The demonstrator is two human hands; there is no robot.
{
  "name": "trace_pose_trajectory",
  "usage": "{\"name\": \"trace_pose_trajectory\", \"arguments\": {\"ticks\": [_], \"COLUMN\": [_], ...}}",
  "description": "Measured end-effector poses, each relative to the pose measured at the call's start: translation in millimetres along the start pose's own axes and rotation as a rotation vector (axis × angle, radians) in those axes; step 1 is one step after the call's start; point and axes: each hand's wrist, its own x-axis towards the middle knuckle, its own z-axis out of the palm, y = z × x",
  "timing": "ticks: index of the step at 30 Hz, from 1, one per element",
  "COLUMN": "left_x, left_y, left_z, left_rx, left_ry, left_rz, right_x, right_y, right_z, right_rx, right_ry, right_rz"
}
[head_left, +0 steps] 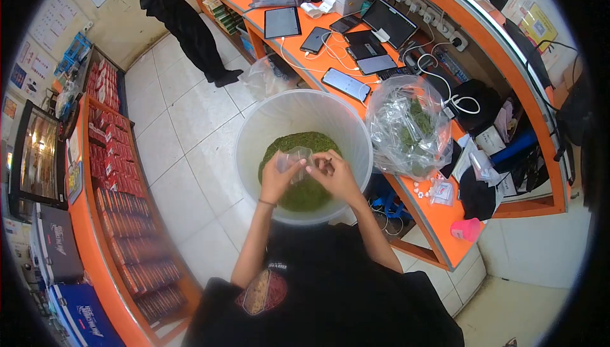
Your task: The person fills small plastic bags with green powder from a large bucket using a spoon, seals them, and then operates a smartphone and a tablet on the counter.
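The left hand [277, 178] had its fingers clamped on a small clear bag [296, 154] above green shreds [305, 202] in the tub [252, 132], presumably so spillage stayed contained. The right hand [338, 177] met the bag's right edge; finger closure there could not be told.

I'm getting a bright, fairly even indoor picture, with glints on the clear plastic bag [389, 151] and sheen on the floor tiles [202, 134]. My fisheye view has black corners and bows the orange cabinet [95, 239]; the wall papers [47, 21] look too soft to read.
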Motion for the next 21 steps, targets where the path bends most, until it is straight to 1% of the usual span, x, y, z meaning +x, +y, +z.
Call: {"name": "trace_pose_trajectory", "arguments": {"ticks": [1,3,4,5,6,8,9,11,12,13,14,15,16,17,18,20,21], "left_x": [-1,-3,-4,-5,-5,-2,0,4,3,4,4,4,4,4,3,-1,-1], "left_y": [0,2,5,7,5,0,-4,-12,-12,-11,-10,-8,-5,-3,1,7,9], "left_z": [0,0,1,1,0,0,1,4,6,8,10,5,-2,-5,-6,-8,-9], "left_rx": [0.03,0.061,0.197,0.333,0.333,0.416,0.415,0.295,0.296,0.121,-0.053,-0.051,-0.231,-0.41,-0.411,-0.384,-0.384], "left_ry": [0.013,0.024,0.078,0.132,0.133,0.294,0.293,0.216,0.215,0.171,0.126,0.125,-0.034,-0.193,-0.193,-0.193,-0.192], "left_rz": [0.032,0.064,0.125,0.185,0.186,0.179,0.178,0.308,0.307,0.285,0.261,0.261,0.068,-0.126,-0.126,-0.155,-0.155], "right_x": [0,1,1,2,2,5,5,2,1,2,3,5,5,6,7,7,7], "right_y": [4,16,20,22,24,27,29,33,33,33,33,31,31,33,40,56,51], "right_z": [2,6,5,4,1,-3,-1,5,10,12,12,11,11,11,12,13,9], "right_rx": [0.0,-0.004,-0.004,-0.039,-0.073,-0.129,-0.107,-0.084,-0.094,-0.103,-0.103,-0.035,0.032,0.058,0.058,0.265,0.266], "right_ry": [0.0,0.105,0.105,0.174,0.243,0.233,0.194,0.153,0.102,0.052,0.054,0.023,-0.008,0.022,0.022,0.012,0.011], "right_rz": [0.001,-0.033,-0.034,-0.005,0.023,0.05,0.034,0.021,0.025,0.027,0.027,0.12,0.213,0.196,0.196,0.165,0.165]}}
